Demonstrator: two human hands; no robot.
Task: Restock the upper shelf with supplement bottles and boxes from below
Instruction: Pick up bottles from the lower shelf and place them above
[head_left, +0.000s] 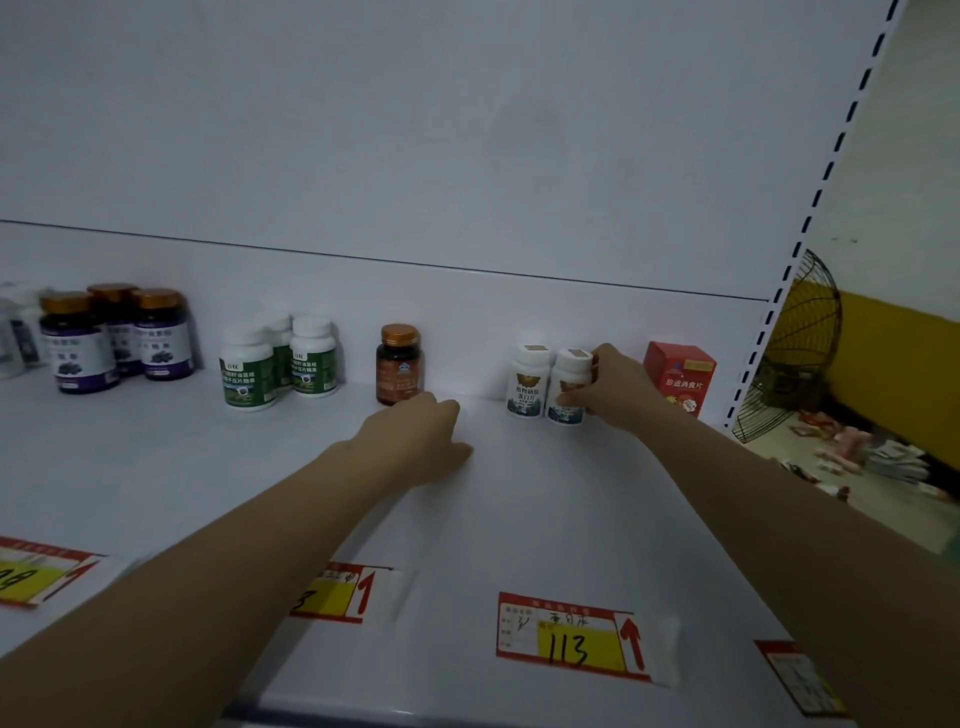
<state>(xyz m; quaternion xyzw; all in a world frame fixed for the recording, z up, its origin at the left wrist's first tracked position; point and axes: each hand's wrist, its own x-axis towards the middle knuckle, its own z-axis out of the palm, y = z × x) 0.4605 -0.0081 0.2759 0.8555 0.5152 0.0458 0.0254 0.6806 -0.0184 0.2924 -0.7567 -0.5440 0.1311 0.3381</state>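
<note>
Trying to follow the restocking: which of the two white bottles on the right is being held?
The white bottle nearer the red box: the right hand grips it; its twin stands free beside it.

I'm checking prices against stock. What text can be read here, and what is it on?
"113": handwritten on the price tag in front of the white bottles.
"珍迪消食片", as far as legible: red box.
Cut off: far-left price tag.
Partly covered: middle price tag.
Too blurred: labels on white bottles, green-labelled bottles, purple-labelled bottles, amber bottle.
</note>
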